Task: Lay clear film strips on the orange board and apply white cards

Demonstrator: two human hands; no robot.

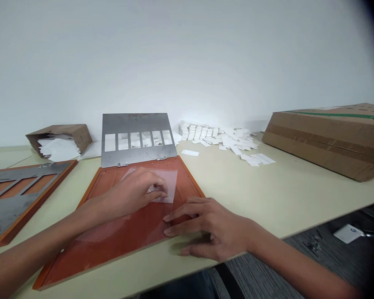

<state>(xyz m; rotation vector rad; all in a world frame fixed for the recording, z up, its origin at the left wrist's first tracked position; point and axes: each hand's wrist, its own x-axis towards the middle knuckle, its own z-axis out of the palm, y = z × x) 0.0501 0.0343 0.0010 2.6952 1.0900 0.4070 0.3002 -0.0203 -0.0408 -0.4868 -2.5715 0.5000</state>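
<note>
Film sheet [166, 187] | left grip [135, 193] pinching it | right grip [212, 224] spread on tray [112, 249] | box [81, 135] holds white paper [59, 149]

Cream tabletop [262, 199], orange hinged tray [118, 236] with raised steel stencil plate [134, 124] at the near edge, second orange tray [28, 211] at the left edge, torn carton [81, 137] back left, white paper slips [237, 141] along the back, large cardboard box [324, 141] right
</note>
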